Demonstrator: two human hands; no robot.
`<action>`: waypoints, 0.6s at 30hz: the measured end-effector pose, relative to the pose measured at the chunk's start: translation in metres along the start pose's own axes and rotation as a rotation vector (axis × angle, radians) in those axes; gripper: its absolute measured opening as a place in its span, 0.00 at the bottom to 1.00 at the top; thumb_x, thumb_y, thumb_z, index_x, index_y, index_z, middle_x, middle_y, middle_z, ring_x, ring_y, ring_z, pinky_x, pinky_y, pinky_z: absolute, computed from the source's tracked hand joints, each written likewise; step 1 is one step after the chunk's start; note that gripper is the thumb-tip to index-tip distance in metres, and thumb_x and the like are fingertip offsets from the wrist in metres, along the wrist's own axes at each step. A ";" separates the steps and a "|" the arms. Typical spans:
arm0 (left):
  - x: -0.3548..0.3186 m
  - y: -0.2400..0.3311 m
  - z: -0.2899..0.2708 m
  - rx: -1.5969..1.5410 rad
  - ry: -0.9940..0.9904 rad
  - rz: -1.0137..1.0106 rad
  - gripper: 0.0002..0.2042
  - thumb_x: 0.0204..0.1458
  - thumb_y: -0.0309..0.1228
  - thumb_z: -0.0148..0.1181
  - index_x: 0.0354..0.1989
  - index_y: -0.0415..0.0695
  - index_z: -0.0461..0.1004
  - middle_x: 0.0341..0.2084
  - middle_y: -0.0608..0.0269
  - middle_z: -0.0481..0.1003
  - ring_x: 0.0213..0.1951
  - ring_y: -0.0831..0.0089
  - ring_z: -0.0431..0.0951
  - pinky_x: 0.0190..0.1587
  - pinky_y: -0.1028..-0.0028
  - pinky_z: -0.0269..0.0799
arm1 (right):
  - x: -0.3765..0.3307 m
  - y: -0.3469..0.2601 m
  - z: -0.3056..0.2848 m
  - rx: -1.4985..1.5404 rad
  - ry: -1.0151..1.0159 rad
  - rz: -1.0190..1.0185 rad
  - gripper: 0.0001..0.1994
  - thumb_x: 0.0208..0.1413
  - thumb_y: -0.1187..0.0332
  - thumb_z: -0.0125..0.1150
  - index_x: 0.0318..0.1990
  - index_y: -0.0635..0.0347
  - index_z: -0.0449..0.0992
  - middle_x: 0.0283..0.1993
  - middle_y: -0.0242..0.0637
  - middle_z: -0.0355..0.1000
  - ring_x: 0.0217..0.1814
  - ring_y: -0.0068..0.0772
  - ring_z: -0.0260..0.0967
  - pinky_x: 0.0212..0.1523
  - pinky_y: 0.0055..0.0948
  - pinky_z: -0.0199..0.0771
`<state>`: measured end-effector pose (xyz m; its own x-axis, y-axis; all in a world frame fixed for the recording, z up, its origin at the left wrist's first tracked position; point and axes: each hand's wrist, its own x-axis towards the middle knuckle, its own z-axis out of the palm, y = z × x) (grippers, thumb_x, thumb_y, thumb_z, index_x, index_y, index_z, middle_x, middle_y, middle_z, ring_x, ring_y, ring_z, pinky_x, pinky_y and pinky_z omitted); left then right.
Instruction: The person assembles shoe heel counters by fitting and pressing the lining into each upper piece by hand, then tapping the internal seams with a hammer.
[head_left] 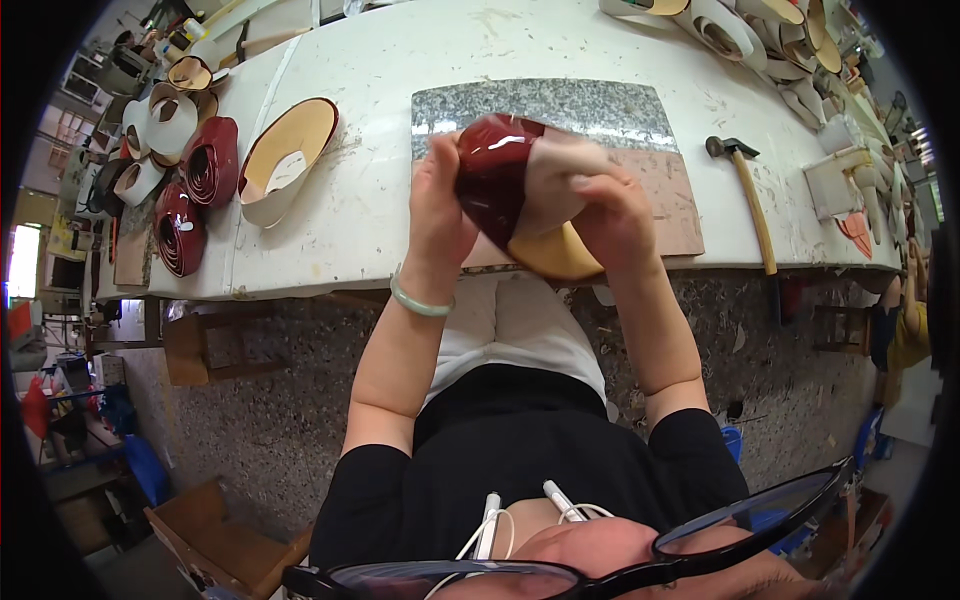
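Between my two hands, raised above the near edge of the table, is a shoe upper (497, 165) in glossy dark red with a pale beige part and a tan lining. My left hand (440, 205) is closed on its red left side, the thumb at the top edge. My right hand (618, 215) grips the pale right side, and that part is smeared by motion. Below the upper lies a stone slab (540, 100) with a brownish board (675, 205) on its near part. A hammer (747, 195) with a wooden handle rests to the right.
A tan-lined upper (285, 155) stands at the left, near two rolled dark red bundles (210, 165) and several pale uppers (170, 120). More uppers (725, 30) are piled at the far right, beyond a whitish box (838, 180). A person in yellow (910, 335) is at the right edge.
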<state>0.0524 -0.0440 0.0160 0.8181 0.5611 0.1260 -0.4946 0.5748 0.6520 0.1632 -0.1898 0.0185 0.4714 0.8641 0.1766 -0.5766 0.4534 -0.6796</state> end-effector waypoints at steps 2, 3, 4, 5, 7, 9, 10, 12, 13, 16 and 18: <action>-0.006 -0.006 -0.002 -0.032 -0.048 0.089 0.11 0.58 0.30 0.57 0.45 0.35 0.74 0.41 0.60 0.78 0.44 0.73 0.78 0.49 0.73 0.73 | 0.003 -0.012 0.008 0.071 -0.011 0.002 0.18 0.56 0.75 0.53 0.54 0.76 0.69 0.54 0.47 0.71 0.57 0.37 0.68 0.60 0.34 0.66; -0.009 -0.003 0.001 0.265 -0.042 0.017 0.12 0.57 0.28 0.58 0.46 0.35 0.74 0.41 0.61 0.78 0.44 0.73 0.78 0.50 0.73 0.73 | 0.004 -0.017 0.011 0.047 0.000 0.003 0.18 0.59 0.73 0.53 0.54 0.75 0.69 0.54 0.46 0.70 0.58 0.36 0.67 0.61 0.35 0.65; -0.010 -0.001 0.002 0.564 -0.037 -0.053 0.12 0.56 0.25 0.59 0.48 0.35 0.73 0.41 0.61 0.78 0.44 0.72 0.78 0.50 0.72 0.73 | 0.004 -0.021 0.012 0.023 0.011 0.003 0.17 0.61 0.72 0.52 0.55 0.74 0.68 0.55 0.46 0.70 0.59 0.36 0.66 0.61 0.36 0.64; -0.008 -0.003 -0.006 0.487 -0.018 -0.112 0.14 0.56 0.23 0.58 0.51 0.34 0.73 0.43 0.59 0.78 0.44 0.72 0.78 0.51 0.73 0.73 | 0.003 -0.016 0.003 -0.021 -0.055 -0.029 0.18 0.64 0.67 0.51 0.55 0.73 0.68 0.54 0.45 0.70 0.59 0.36 0.66 0.62 0.37 0.63; -0.006 0.003 -0.012 0.260 -0.030 -0.174 0.15 0.55 0.22 0.58 0.51 0.34 0.73 0.43 0.59 0.77 0.44 0.72 0.77 0.50 0.73 0.73 | 0.006 -0.016 0.003 -0.021 -0.081 -0.071 0.18 0.65 0.65 0.51 0.55 0.72 0.68 0.54 0.44 0.70 0.59 0.36 0.66 0.62 0.38 0.62; -0.010 0.009 -0.003 -0.050 -0.050 -0.207 0.15 0.54 0.21 0.59 0.51 0.33 0.73 0.43 0.58 0.77 0.43 0.72 0.78 0.48 0.72 0.74 | 0.010 -0.023 0.006 0.043 -0.084 -0.059 0.19 0.65 0.63 0.50 0.56 0.69 0.68 0.55 0.43 0.71 0.59 0.36 0.66 0.63 0.40 0.61; -0.014 0.016 -0.006 0.034 -0.219 -0.245 0.15 0.54 0.23 0.60 0.50 0.32 0.73 0.44 0.58 0.77 0.42 0.73 0.78 0.46 0.72 0.74 | 0.013 -0.036 0.007 0.049 -0.132 0.002 0.17 0.65 0.64 0.50 0.56 0.67 0.69 0.54 0.43 0.72 0.58 0.35 0.69 0.62 0.40 0.64; -0.016 0.029 -0.022 0.359 -0.643 -0.212 0.17 0.55 0.27 0.61 0.51 0.31 0.73 0.44 0.58 0.77 0.42 0.74 0.77 0.47 0.73 0.73 | 0.014 -0.043 -0.008 0.077 -0.254 0.011 0.15 0.65 0.64 0.50 0.54 0.64 0.72 0.51 0.41 0.74 0.54 0.32 0.72 0.57 0.37 0.70; -0.011 0.050 -0.012 0.550 -0.628 -0.440 0.18 0.55 0.30 0.61 0.50 0.31 0.73 0.46 0.57 0.76 0.46 0.75 0.74 0.50 0.74 0.69 | 0.013 -0.050 -0.002 -0.003 -0.214 -0.024 0.15 0.65 0.65 0.51 0.53 0.64 0.73 0.49 0.40 0.75 0.51 0.31 0.73 0.54 0.35 0.73; -0.006 0.048 0.022 0.249 -0.463 -0.022 0.23 0.58 0.35 0.59 0.56 0.29 0.67 0.46 0.57 0.75 0.51 0.75 0.71 0.58 0.72 0.65 | 0.013 -0.074 0.017 -0.198 -0.211 -0.001 0.14 0.62 0.65 0.56 0.50 0.65 0.74 0.45 0.39 0.77 0.46 0.29 0.76 0.49 0.31 0.76; -0.006 0.047 0.040 0.172 -0.401 -0.031 0.23 0.61 0.37 0.55 0.57 0.31 0.65 0.46 0.56 0.75 0.50 0.74 0.74 0.57 0.71 0.68 | 0.014 -0.081 0.026 -0.661 -0.169 0.056 0.15 0.59 0.68 0.60 0.50 0.65 0.74 0.43 0.39 0.77 0.45 0.30 0.76 0.48 0.30 0.76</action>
<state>0.0356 -0.0440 0.0761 0.8977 0.2499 0.3629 -0.4399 0.4613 0.7706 0.1993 -0.2086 0.0948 0.3111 0.9290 0.2002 -0.0431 0.2243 -0.9736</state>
